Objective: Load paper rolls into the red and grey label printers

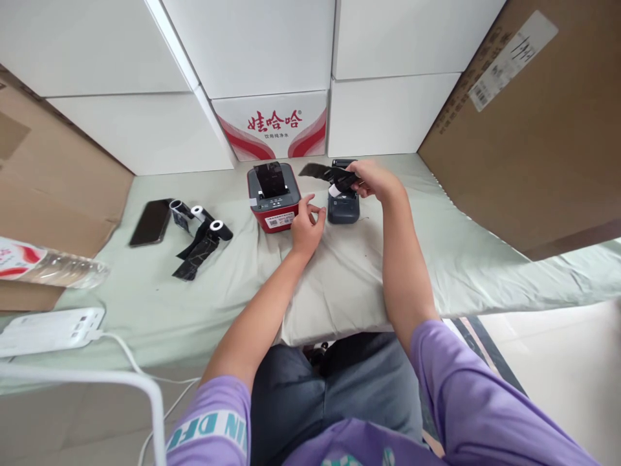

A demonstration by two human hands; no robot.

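Observation:
My right hand (369,178) is closed on a roll of black film (343,180) with a white core. A loose dark strip of it sticks out to the left. The roll is over a small dark blue printer (343,210), whose lid looks raised behind it; whether roll and printer touch I cannot tell. My left hand (309,226) has its fingers apart and bent, beside the right side of a red and grey printer (274,200), apparently holding nothing. A black strip (270,179) rises from that printer's top slot.
Several black film rolls (206,230) with loose ends lie left of the printers, beside a dark phone (151,222). Farther left are a plastic bottle (72,268) and a white power bank (53,331) with a cable. White boxes (272,126) and a cardboard box (524,129) border the cloth-covered surface.

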